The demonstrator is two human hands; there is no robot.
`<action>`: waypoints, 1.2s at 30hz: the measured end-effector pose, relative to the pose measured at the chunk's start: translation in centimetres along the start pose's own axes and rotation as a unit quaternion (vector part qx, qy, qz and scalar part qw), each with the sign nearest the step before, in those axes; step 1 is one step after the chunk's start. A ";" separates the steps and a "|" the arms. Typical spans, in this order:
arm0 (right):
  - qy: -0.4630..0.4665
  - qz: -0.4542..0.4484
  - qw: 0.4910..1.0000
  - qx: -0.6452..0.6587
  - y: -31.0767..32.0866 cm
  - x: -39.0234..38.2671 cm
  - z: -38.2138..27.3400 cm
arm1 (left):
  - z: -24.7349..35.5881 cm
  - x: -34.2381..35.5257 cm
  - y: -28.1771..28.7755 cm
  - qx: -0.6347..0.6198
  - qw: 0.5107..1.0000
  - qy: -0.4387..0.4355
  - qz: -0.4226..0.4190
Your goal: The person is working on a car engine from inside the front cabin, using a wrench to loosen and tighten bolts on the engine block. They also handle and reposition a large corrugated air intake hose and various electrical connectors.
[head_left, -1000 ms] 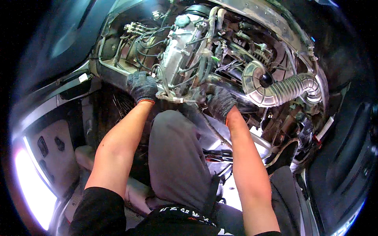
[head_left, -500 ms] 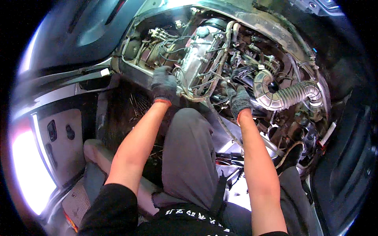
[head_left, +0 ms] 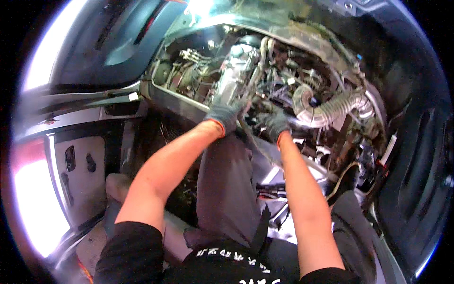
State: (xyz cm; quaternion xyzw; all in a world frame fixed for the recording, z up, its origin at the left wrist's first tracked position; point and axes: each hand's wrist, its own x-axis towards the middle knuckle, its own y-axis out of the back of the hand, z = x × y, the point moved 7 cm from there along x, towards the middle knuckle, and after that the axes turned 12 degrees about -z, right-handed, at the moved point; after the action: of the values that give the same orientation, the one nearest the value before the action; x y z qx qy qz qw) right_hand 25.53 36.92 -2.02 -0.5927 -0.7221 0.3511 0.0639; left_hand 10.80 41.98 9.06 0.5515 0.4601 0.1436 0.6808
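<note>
Both my hands wear dark knitted gloves with orange cuffs. My left hand [head_left: 226,117] is at the lower end of the engine's silver cover [head_left: 230,81], its fingers up against a wrapped wiring harness [head_left: 258,73]. Motion smears those fingers, so their grip is unclear. Just right of the harness, my right hand [head_left: 276,125] reaches down among dark engine parts. Its fingertips blend into the parts, and anything in them is hidden. The harness runs down the engine between my hands toward my knee.
A ribbed silver air hose [head_left: 333,111] curves right of my right hand. The vehicle's door [head_left: 87,163] hangs at the left, and a dark padded panel [head_left: 416,189] stands at the right. My trouser leg [head_left: 224,189] rises between my forearms. A bright lamp [head_left: 201,8] glows at the top.
My left hand has moved right and nearer to me, from the engine's left side to the harness. My right hand has shifted slightly left. The view has tilted a little.
</note>
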 end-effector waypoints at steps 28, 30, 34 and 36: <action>-0.110 -0.070 0.631 -0.765 -1.3 -4.8 1.9 | -5.0 -2.5 -0.7 -0.118 0.984 -0.078 0.105; -0.107 0.121 0.873 -0.461 -0.1 -7.6 0.1 | -5.2 -2.3 -2.0 -0.103 0.976 -0.088 0.170; -0.159 0.164 0.953 -0.199 0.4 -8.0 0.4 | -5.3 -2.3 -3.9 -0.074 0.962 -0.069 0.252; -0.150 0.143 0.968 -0.145 0.9 -6.9 1.4 | -5.6 -2.4 -5.1 -0.044 0.954 -0.071 0.289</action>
State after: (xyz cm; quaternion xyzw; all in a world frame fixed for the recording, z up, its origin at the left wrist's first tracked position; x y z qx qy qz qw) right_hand 27.54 30.16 -1.31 -0.6334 -0.6744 0.3329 -0.1822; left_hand 3.55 41.99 5.90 0.6393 0.2247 0.3152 0.6645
